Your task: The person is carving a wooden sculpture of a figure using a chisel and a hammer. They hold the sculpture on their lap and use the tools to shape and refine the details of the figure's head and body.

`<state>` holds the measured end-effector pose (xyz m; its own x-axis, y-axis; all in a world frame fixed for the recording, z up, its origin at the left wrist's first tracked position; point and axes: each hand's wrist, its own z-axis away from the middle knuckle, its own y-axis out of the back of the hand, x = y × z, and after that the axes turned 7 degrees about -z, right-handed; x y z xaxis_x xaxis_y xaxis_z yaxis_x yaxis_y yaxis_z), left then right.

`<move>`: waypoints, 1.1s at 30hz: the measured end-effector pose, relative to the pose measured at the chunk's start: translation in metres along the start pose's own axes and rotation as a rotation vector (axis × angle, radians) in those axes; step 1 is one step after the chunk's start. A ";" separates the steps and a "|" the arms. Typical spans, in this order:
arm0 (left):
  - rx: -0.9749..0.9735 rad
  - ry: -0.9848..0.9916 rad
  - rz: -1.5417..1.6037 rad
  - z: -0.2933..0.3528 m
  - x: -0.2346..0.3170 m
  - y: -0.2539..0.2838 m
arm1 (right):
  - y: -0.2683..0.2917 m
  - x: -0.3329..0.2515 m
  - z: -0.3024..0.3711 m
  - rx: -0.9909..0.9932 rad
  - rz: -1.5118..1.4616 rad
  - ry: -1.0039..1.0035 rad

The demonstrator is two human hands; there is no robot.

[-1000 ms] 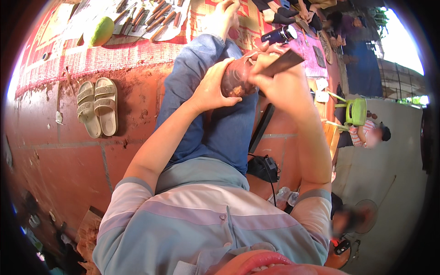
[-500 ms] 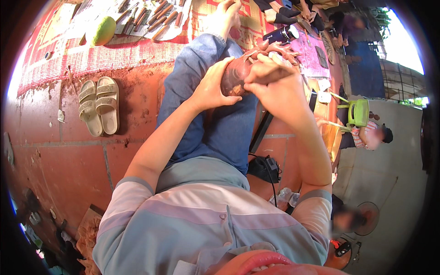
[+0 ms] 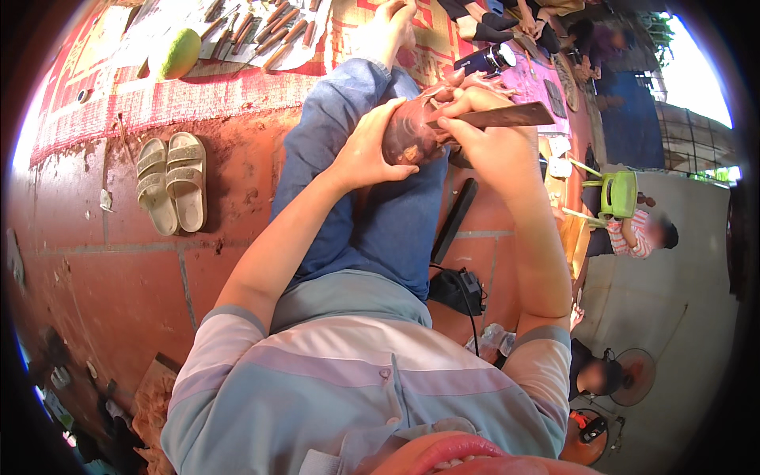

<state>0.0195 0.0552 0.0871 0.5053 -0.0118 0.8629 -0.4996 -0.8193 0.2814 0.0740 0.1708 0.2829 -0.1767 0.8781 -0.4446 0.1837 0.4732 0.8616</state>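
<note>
A reddish-brown wood carving with a rounded body and branching far end is above my lap. My left hand is closed around its near left side, with the thumb under the rounded end. My right hand pinches a flat dark brown strip between thumb and fingers. One end of the strip meets the carving's right side, while the other sticks out to the right. Whether it is a blade or folded sandpaper I cannot tell. My right fingers hide part of the carved branches.
Several wooden-handled carving tools lie on a sheet at the far left, near a green fruit. Beige sandals rest on the tiled floor. A dark bottle stands beyond the carving. Other people sit to the right, near a green chair.
My right hand has turned, so the flat strip now shows clearly, pointing right. My left hand and the carving have hardly moved.
</note>
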 end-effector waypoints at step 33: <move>0.018 -0.071 0.009 -0.005 0.004 -0.015 | 0.007 0.010 0.042 0.124 -0.247 -0.108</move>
<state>0.0256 0.0707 0.0881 0.5502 -0.0593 0.8329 -0.4915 -0.8293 0.2657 0.1140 0.1858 0.2745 -0.1278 0.7349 -0.6660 0.2656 0.6724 0.6909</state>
